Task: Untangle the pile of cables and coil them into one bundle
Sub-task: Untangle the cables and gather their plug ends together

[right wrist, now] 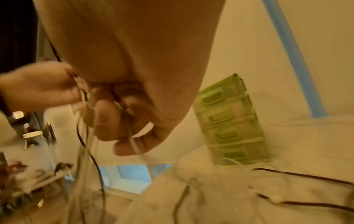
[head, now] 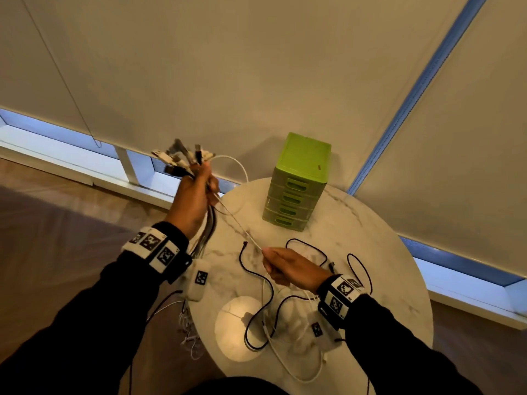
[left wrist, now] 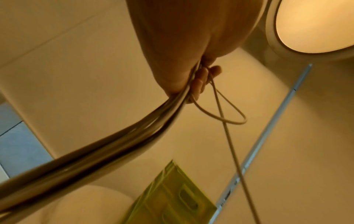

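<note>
**Left hand holds cable bunch, right hand pulls one white cable taut**

Left hand (head: 195,199) raised above the table's left edge, fingers curled tight round a bunch of cables (head: 209,223). Connector ends (head: 182,158) fan out above the fist; the cable lengths hang down past the wrist and off the table edge. Left wrist view: the bundle (left wrist: 107,145) runs out of the closed fingers (left wrist: 198,86), with a small pale loop beside it.

Right hand (head: 291,267) lower, over the table middle, fingers closed on a white cable (head: 239,223). That cable runs straight and taut from the left fist down to the right hand. Right wrist view: cable passes through the curled fingers (right wrist: 107,119); blurred.

Round marble table (head: 370,238): a black cable (head: 251,272) snakes loose across it, a second black one (head: 362,269) near the right wrist, more white cable (head: 285,366) looped toward the near edge. Green drawer unit (head: 298,181) stands upright at the far side, apart from the cables. Both wrists carry marker bands. Window blinds behind.
</note>
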